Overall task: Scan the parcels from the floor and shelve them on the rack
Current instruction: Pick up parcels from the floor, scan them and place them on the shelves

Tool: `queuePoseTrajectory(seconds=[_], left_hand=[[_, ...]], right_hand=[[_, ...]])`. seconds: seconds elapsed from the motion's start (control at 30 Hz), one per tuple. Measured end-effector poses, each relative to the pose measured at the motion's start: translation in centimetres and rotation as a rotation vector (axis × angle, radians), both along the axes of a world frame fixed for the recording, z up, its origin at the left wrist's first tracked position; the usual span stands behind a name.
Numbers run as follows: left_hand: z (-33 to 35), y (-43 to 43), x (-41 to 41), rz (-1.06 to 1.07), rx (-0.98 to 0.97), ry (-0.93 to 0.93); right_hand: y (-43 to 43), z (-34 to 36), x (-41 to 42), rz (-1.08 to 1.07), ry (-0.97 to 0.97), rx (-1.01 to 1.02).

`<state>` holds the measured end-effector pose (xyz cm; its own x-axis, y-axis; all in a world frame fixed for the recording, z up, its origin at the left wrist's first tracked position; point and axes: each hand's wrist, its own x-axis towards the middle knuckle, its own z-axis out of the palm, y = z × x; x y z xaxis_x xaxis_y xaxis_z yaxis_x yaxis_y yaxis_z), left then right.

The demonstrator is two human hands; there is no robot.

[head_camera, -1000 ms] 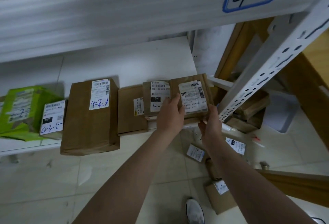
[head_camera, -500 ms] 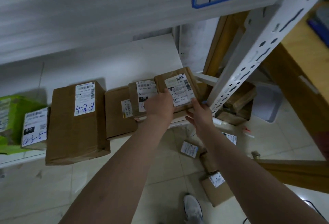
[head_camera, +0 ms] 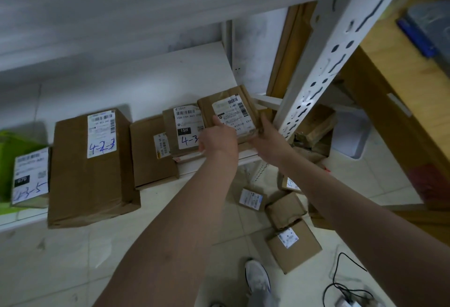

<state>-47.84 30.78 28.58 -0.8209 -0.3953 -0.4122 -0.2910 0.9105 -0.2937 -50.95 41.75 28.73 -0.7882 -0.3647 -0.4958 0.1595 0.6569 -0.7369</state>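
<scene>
While both hands clasp it, the small brown parcel (head_camera: 229,111) sits at the end of the white shelf (head_camera: 170,80), label up and slightly tilted. Whether its underside rests there cannot be told. The left hand (head_camera: 219,137) has its grip closed on the parcel's near left edge, thumb lying on the label. The right hand (head_camera: 270,141) has its grip closed round the near right corner.

At 9 o'clock from the parcel, touching it, stands a parcel marked 15H (head_camera: 185,131). Farther along the same line are a flat brown parcel (head_camera: 151,160), a tall box (head_camera: 92,172) and a green package (head_camera: 12,150).

At 3 o'clock rises the perforated rack upright (head_camera: 323,63), with a wooden desk (head_camera: 399,77) beyond it.

At 6 o'clock, on the pale tiled floor (head_camera: 73,258), lie more floor parcels (head_camera: 292,245), beside a white shoe (head_camera: 257,278) and a black cable (head_camera: 337,275).
</scene>
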Motion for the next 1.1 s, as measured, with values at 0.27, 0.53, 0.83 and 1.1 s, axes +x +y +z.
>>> queuePoseTrajectory(seconds=[0.27,0.53,0.83,1.1], left_hand=[[1.1,0.3,0.1,-0.037,0.021,-0.021],[0.7,0.2,0.0,0.006,0.026,-0.006],[0.4,-0.2,-0.2,0.006,0.018,0.006],[-0.3,-0.5,-0.5,0.078,0.029,0.040]], right_hand=[[0.6,1.6,0.1,0.240,0.143,0.179],[0.1,1.2,-0.6,0.322,0.189,0.282],[-1.4,1.3,0.6,0.329,0.432,0.455],[-1.8,0.7,-0.3,0.379,0.432,0.438]])
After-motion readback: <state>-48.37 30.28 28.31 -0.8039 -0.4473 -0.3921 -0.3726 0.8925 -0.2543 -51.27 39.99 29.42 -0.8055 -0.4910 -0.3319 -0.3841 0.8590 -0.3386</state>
